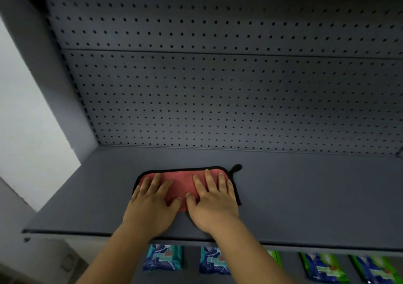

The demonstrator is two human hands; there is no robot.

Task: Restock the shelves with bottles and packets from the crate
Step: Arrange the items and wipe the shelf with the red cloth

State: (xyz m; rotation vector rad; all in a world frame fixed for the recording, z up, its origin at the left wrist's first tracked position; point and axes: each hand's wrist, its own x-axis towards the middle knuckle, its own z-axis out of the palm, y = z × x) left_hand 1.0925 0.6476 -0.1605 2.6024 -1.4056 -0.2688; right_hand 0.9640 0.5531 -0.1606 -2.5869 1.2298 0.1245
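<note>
Left hand (150, 200) and right hand (210, 198), fingers flat, press a red cloth (183, 182) onto the bare shelf (305, 196). Packets (162, 257) lie below the hands; upper shelf awaits stock; crate not visible.

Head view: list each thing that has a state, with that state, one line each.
Left hand: open, fingers flat on the cloth.
Right hand: open, fingers flat on the cloth.
Red cloth: lying flat on the shelf, pressed under both hands.
Upper shelf: holds only the cloth where visible.
Packets: on the shelf below, in a row.
</note>
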